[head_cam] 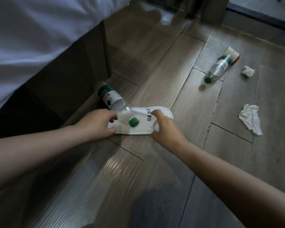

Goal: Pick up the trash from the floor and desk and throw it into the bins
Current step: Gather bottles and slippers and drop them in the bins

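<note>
Clearing the floor litter is the step in hand; no bin is in view. Both hands are down at a white slipper [158, 112] lying on the floor [171, 63] just right of the bed [31, 30].

- The near bottle [115, 102] lies across the slipper, green cap toward the camera.
- The left hand [95, 124] has thumb and curled fingers pinching the slipper's left end, fingertips beside the bottle's shoulder.
- The right hand [164, 129] has its fingers curled round a small white wad [156, 127]. Its knuckles rest on the slipper's right half. The fingertips are hidden.

Remaining litter, to the far right:
- far bottle [219, 68], its base touching a tipped paper cup [233, 54];
- crumpled tissue [248, 71], just right of that bottle;
- flat tissue [250, 119], nearer, well apart from the slipper.

Judgement: collection is at an early stage. The next move calls for securing the loose bottle, since it is likely to roll off when the slipper is lifted. The right hand, already loaded, has little spare grip, so the left hand is better placed to take the bottle.
</note>
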Demonstrator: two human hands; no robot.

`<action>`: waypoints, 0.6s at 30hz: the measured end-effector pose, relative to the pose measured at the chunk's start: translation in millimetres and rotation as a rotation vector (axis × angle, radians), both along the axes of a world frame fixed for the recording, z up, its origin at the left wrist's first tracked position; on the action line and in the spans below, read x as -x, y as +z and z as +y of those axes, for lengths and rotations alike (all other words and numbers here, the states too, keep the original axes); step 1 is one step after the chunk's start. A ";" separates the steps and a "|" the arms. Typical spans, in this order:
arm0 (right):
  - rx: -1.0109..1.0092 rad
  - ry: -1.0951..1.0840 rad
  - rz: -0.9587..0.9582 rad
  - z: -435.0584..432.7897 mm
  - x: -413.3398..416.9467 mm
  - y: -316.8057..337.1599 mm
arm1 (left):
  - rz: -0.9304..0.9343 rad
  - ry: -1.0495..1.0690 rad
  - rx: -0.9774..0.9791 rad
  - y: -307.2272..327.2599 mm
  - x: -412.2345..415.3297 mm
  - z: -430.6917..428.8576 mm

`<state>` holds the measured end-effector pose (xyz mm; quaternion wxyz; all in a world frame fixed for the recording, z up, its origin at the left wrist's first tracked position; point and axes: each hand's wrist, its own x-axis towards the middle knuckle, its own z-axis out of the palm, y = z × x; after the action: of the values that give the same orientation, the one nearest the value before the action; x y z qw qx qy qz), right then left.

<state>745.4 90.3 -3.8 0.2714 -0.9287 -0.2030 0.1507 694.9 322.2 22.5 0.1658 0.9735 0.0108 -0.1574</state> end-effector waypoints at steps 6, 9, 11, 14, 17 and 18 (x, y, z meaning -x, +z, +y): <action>0.092 -0.006 -0.186 11.4 -38.3 -13.4 | -0.122 -0.065 -0.049 1.4 -16.3 -3.1; 0.285 0.056 -0.191 10.8 -42.1 -31.5 | -0.099 -0.169 -0.109 -2.7 -20.2 -8.8; 0.337 0.083 -0.063 8.4 -43.2 -40.3 | -0.107 -0.217 -0.145 -6.5 -23.1 -11.6; 0.348 0.164 0.026 0.3 -47.7 -49.7 | -0.138 -0.240 -0.195 -9.7 -31.3 -13.0; 0.329 0.207 0.045 -9.2 -51.3 -51.9 | -0.096 -0.264 -0.279 -9.6 -43.5 -15.2; 0.332 0.217 0.052 -10.8 -50.8 -52.1 | -0.090 -0.272 -0.306 -9.5 -48.0 -15.8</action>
<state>796.2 79.5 -55.9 0.1021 -0.9292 -0.2670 0.2343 743.0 306.4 13.0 -0.0064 0.9858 -0.1044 -0.1312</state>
